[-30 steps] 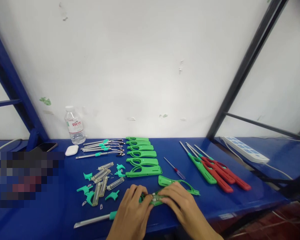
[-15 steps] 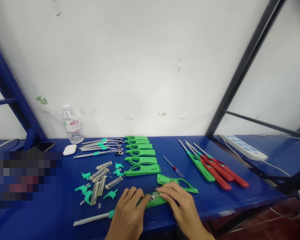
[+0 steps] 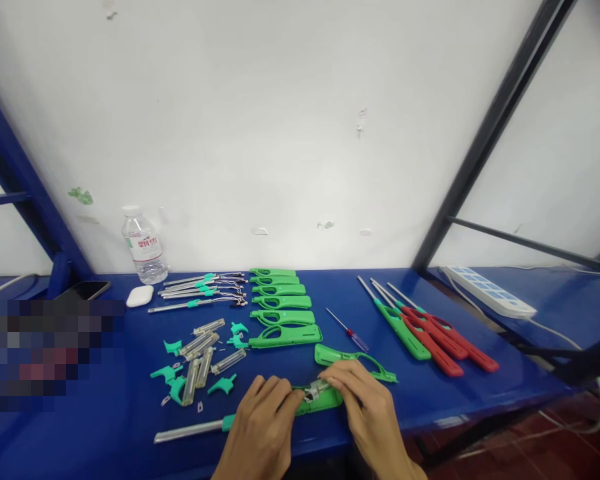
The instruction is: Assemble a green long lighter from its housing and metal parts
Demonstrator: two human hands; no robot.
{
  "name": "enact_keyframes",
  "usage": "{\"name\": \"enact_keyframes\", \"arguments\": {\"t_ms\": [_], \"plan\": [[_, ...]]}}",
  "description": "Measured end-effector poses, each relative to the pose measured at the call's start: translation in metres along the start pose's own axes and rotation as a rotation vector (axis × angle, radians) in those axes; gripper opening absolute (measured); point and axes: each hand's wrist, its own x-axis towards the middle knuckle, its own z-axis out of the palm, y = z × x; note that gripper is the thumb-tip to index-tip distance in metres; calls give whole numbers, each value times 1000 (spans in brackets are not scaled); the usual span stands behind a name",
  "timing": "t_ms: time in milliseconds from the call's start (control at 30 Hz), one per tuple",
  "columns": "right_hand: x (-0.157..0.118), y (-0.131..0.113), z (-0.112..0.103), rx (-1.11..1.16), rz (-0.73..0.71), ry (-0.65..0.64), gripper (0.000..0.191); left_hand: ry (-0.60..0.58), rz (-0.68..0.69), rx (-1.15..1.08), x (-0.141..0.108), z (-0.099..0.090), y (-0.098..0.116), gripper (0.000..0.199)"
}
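Near the table's front edge, my left hand [image 3: 261, 427] is closed around a green lighter handle half [image 3: 325, 401]. A metal lighter tube [image 3: 190, 432] with a teal collar sticks out to the left of that hand. My right hand [image 3: 366, 408] pinches the end of a clear fuel tank [image 3: 316, 388], which sits tilted over the handle half. Fine wires show beside my left thumb; the parts under my fingers are hidden. Just behind my right hand lies another green handle half [image 3: 330, 356], partly covered by the fingers.
Left are clear fuel tanks [image 3: 205, 367], teal triggers [image 3: 223, 384] and wired tubes [image 3: 195, 304]. Several green handle halves [image 3: 285, 335] form a column behind. Rightward lie a screwdriver [image 3: 350, 333], red lighters [image 3: 440, 357] and a power strip [image 3: 490, 293]. A water bottle [image 3: 145, 250] stands by the wall.
Both hands and the handle half have shifted slightly right with the tube. The clear tank now looks more tilted, its right end raised in my right fingers.
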Motion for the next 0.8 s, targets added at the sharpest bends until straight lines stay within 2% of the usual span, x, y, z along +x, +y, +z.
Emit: {"name": "enact_keyframes", "arguments": {"t_ms": [233,400,500,633,800], "plan": [[3,7,-5,-8,68,171,26,6,2,31,-1,-3,-6,36],[5,1,-3,33,36,87,22,10,1,92,2,-6,-7,31],[6,-3,-3,60,46,78,22,19,11,65,2,-9,-5,37],[8,-9,1,103,57,50,20,48,25,5,4,-14,-3,25],[14,-18,7,152,48,-2,21,-25,36,-70,15,-34,0,25]]}}
